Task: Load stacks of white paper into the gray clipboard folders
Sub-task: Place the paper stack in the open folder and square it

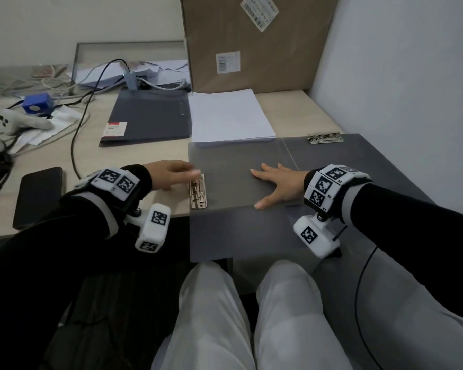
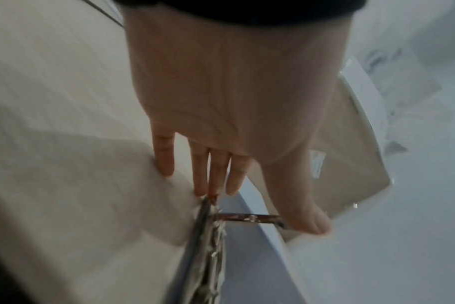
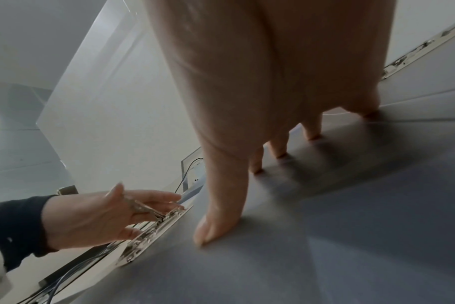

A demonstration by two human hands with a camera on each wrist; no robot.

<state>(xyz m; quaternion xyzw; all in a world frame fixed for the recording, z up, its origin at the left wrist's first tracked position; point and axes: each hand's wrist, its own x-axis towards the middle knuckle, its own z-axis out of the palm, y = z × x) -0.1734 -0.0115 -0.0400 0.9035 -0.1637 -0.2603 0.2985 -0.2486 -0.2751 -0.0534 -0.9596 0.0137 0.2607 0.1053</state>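
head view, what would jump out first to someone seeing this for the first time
The open gray folder lying flat at the desk's near edge draws the eye, with both hands on it: the right hand pressed flat on its surface, the left hand lifting the lever of the metal clip at its left edge. Just behind it lies a stack of white paper, with a closed gray folder to the left and a large cardboard box behind.
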